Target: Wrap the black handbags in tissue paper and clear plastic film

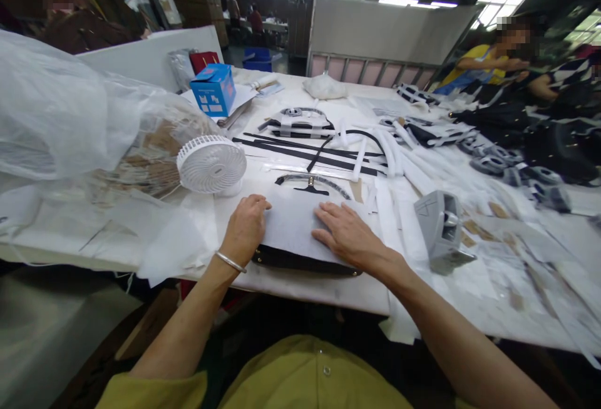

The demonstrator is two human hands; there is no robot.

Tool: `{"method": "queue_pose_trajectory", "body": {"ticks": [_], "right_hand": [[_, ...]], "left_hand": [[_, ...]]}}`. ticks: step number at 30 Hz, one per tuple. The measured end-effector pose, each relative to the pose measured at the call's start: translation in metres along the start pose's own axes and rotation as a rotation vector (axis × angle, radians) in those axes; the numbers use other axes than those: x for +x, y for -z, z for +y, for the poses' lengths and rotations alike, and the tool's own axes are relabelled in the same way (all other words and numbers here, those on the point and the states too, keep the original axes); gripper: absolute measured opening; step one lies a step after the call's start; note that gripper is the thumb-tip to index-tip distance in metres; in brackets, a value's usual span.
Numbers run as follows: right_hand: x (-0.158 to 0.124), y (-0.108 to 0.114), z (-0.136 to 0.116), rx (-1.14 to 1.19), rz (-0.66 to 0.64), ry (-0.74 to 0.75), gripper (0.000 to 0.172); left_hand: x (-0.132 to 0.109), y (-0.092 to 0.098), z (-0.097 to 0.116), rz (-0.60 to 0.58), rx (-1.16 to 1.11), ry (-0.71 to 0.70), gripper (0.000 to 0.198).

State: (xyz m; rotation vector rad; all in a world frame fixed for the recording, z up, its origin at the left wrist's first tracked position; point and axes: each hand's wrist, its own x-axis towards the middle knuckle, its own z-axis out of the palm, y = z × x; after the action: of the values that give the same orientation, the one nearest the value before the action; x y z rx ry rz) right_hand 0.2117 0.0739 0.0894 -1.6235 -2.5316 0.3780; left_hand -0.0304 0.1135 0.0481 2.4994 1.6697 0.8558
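A black handbag (305,262) with small gold studs lies flat in front of me, its base edge facing me. A white sheet (293,224) covers most of it. Beyond the sheet show a gold clasp on a black tab (311,188) and a wrapped, curved handle (328,183). My left hand (246,227), with a silver bangle on its wrist, is closed at the sheet's left edge, fingers together; its grip is partly hidden. On the right part of the sheet my right hand (347,230) lies flat, fingers spread.
A white fan (211,165) stands left, near a blue box (215,91) and plastic wrapping (61,108). Black straps (305,152) and another bag (303,124) lie beyond. A grey tape dispenser (439,230) stands right. A co-worker (488,61) sits at far right.
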Motion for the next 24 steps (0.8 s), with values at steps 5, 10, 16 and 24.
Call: {"method": "queue_pose_trajectory", "body": {"ticks": [5,10,16,24], "right_hand": [[-0.006,0.008,-0.010,-0.012,-0.042,0.136,0.072],[-0.004,-0.010,-0.001,0.070,-0.151,0.068,0.072],[-0.001,-0.021,-0.003,0.090,-0.133,-0.002,0.069],[-0.002,-0.018,0.032,0.158,-0.120,0.102,0.055]], "left_hand": [[0.001,0.000,0.003,-0.012,0.072,0.011,0.029],[0.012,0.002,0.002,-0.103,0.144,0.002,0.028],[0.009,0.015,0.032,-0.116,0.119,-0.250,0.024],[-0.030,-0.009,0.045,-0.371,-0.008,-0.363,0.032]]}}
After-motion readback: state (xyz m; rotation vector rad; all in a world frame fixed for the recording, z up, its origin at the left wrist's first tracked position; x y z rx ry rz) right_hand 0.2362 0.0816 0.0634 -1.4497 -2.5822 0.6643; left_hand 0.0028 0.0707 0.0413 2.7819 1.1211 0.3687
